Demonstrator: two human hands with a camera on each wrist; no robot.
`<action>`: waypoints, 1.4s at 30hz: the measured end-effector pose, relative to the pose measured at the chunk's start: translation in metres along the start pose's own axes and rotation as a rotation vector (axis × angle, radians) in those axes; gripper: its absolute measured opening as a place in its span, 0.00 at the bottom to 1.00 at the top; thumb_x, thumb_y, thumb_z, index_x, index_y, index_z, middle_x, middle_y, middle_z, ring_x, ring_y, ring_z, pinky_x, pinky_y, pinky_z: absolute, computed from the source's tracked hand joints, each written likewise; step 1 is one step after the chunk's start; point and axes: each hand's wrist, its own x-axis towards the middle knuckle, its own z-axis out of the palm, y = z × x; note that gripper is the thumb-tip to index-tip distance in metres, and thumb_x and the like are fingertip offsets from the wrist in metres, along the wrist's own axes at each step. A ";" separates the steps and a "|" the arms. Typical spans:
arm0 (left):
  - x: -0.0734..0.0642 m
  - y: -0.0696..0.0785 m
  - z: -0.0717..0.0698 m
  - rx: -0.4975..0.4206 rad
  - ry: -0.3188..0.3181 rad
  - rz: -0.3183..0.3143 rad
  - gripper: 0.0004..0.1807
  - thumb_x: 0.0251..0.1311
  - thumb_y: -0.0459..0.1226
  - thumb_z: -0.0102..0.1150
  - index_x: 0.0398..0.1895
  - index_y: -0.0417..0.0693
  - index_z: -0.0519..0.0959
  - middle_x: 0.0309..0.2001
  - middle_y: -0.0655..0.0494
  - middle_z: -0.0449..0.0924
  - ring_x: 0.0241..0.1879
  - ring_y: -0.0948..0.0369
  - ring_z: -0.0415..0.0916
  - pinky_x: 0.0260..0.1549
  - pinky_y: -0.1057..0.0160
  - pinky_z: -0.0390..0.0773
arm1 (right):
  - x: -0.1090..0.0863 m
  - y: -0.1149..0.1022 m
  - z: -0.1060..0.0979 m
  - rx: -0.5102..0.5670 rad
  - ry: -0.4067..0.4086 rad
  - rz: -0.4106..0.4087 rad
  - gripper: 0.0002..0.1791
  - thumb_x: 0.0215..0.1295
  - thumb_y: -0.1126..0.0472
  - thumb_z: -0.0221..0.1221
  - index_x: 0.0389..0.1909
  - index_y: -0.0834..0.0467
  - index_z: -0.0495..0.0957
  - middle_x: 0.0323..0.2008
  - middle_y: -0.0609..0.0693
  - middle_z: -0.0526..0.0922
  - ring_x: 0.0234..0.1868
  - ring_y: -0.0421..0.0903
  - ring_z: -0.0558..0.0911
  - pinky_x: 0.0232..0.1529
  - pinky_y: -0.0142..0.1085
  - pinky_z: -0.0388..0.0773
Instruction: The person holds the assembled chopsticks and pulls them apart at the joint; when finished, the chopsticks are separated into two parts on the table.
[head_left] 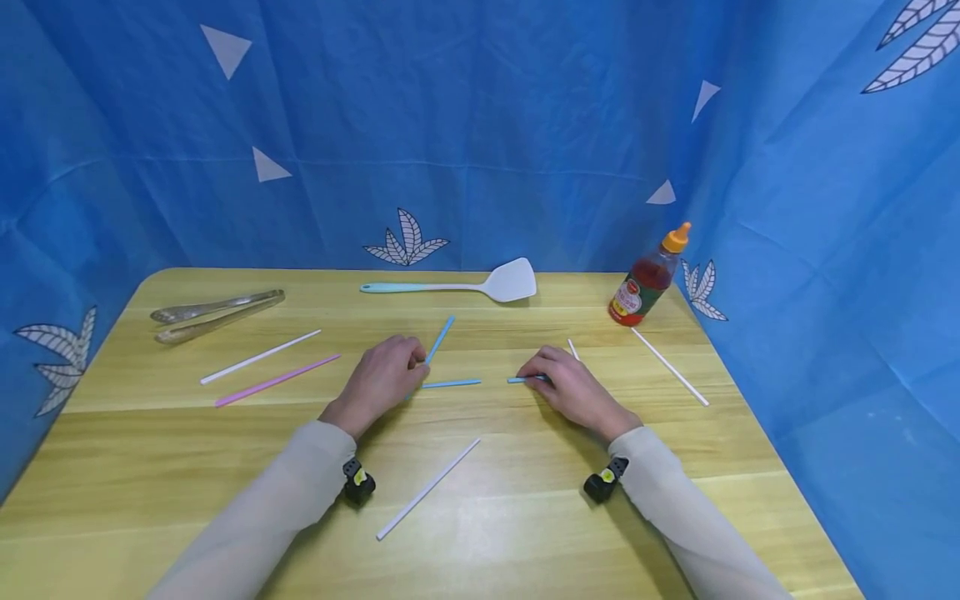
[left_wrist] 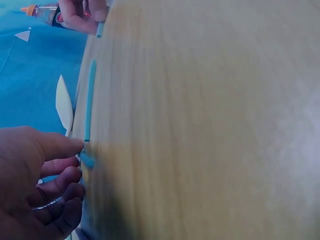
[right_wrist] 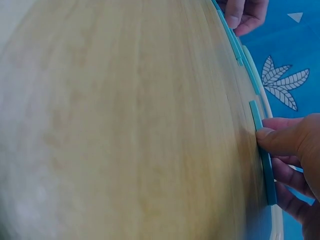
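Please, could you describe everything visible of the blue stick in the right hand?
The blue stick is thin, straight and smooth-looking, perhaps plastic or painted wood. The right hand pinches it, thumb on its near side. It runs roughly sideways, close to the table; contact there is unclear. A gap separates it from another blue stick.

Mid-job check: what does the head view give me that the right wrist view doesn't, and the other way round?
Only the head view shows the tongs, the pink stick and the sauce bottle.

Only the right wrist view shows both ends of the gripped blue stick in the right hand; from the head, the hand covers one end.

Both share the right hand, at least part of the left hand, the blue stick lying between the hands, the wooden table and the blue backdrop.
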 end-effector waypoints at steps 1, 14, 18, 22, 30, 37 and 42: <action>0.000 0.000 0.001 0.002 0.000 -0.007 0.07 0.74 0.37 0.66 0.48 0.44 0.84 0.44 0.50 0.82 0.42 0.54 0.78 0.47 0.52 0.82 | 0.000 0.000 0.000 0.001 -0.002 0.003 0.08 0.74 0.66 0.68 0.49 0.54 0.89 0.47 0.48 0.86 0.51 0.47 0.85 0.56 0.48 0.85; 0.002 -0.001 0.004 0.035 0.072 0.041 0.07 0.75 0.31 0.62 0.47 0.41 0.87 0.38 0.51 0.83 0.37 0.55 0.76 0.41 0.55 0.82 | 0.002 0.000 0.002 0.036 0.042 0.020 0.12 0.80 0.56 0.64 0.57 0.54 0.86 0.55 0.49 0.86 0.59 0.50 0.84 0.66 0.54 0.80; -0.003 0.002 -0.001 0.032 0.098 0.115 0.07 0.75 0.32 0.63 0.47 0.43 0.89 0.42 0.51 0.86 0.41 0.55 0.80 0.45 0.54 0.84 | 0.007 -0.010 0.000 0.029 0.101 -0.020 0.17 0.82 0.55 0.62 0.65 0.55 0.83 0.63 0.53 0.82 0.68 0.55 0.79 0.73 0.57 0.74; -0.012 0.013 -0.006 0.054 0.056 0.218 0.06 0.76 0.34 0.63 0.48 0.47 0.89 0.48 0.53 0.88 0.46 0.57 0.83 0.55 0.46 0.85 | 0.013 -0.026 -0.005 0.043 0.124 -0.053 0.22 0.81 0.53 0.63 0.71 0.53 0.79 0.71 0.56 0.77 0.74 0.58 0.73 0.76 0.59 0.70; -0.028 0.027 -0.002 0.139 0.083 0.497 0.04 0.77 0.36 0.66 0.48 0.49 0.87 0.45 0.56 0.85 0.38 0.62 0.82 0.44 0.60 0.88 | 0.016 -0.047 -0.008 0.136 0.031 -0.050 0.20 0.85 0.51 0.59 0.68 0.55 0.83 0.63 0.50 0.86 0.64 0.50 0.84 0.66 0.52 0.81; -0.033 0.024 0.001 0.158 0.133 0.556 0.04 0.76 0.36 0.67 0.48 0.49 0.88 0.45 0.57 0.83 0.38 0.63 0.81 0.42 0.61 0.87 | 0.011 -0.051 -0.006 0.115 -0.007 -0.104 0.11 0.83 0.56 0.61 0.52 0.54 0.90 0.44 0.44 0.90 0.42 0.39 0.83 0.48 0.40 0.83; -0.036 0.024 0.001 0.189 0.120 0.517 0.05 0.76 0.38 0.67 0.48 0.49 0.89 0.44 0.58 0.83 0.40 0.63 0.80 0.45 0.61 0.86 | 0.008 -0.054 -0.004 0.099 0.014 -0.128 0.07 0.79 0.58 0.65 0.49 0.56 0.88 0.44 0.45 0.89 0.45 0.40 0.85 0.51 0.41 0.86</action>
